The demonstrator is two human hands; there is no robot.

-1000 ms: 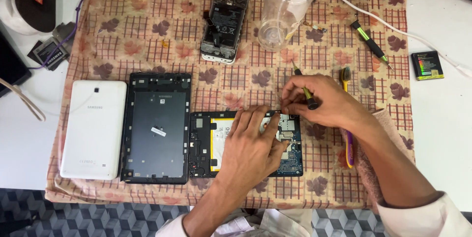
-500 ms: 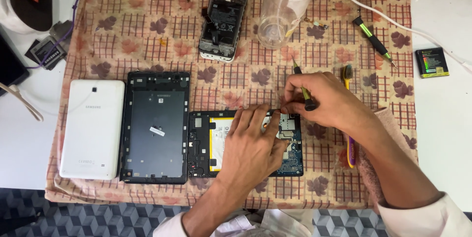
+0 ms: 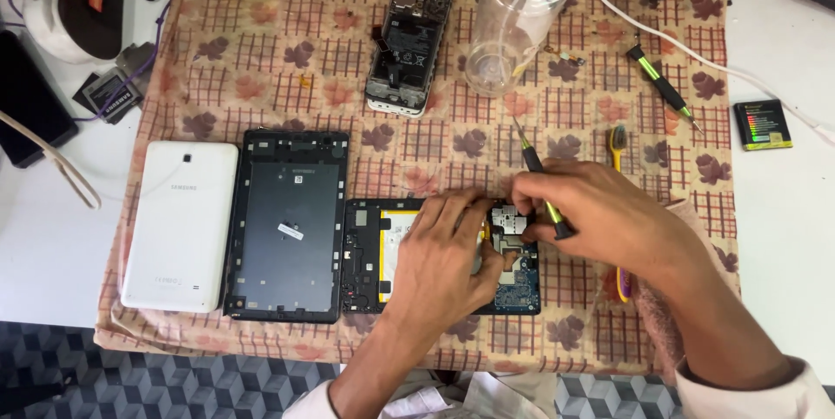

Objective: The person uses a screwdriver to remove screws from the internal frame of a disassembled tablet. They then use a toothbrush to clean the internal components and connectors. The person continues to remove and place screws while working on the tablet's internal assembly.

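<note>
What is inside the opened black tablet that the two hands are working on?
Inside the opened black tablet show a yellow-edged flat battery, a blue circuit board and a small silver metal plate. The left hand covers the middle, hiding whatever lies there.

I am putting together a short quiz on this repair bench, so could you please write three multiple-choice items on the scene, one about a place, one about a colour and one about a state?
1. Where does the white back cover lie?
A. left of the dark middle frame
B. on top of the clear plastic bottle
C. under the right hand

2. What colour is the toothbrush beside the right hand?
A. blue
B. yellow
C. white

3. In what state is the tablet under the left hand?
A. closed, screen up
B. wrapped in foil
C. opened, circuit board and battery showing

Answers:
1 A: the cover sits at the cloth's left side, right next to the frame.
2 B: its head and handle are yellow.
3 C: the blue board and yellow-edged battery lie bare.
</note>
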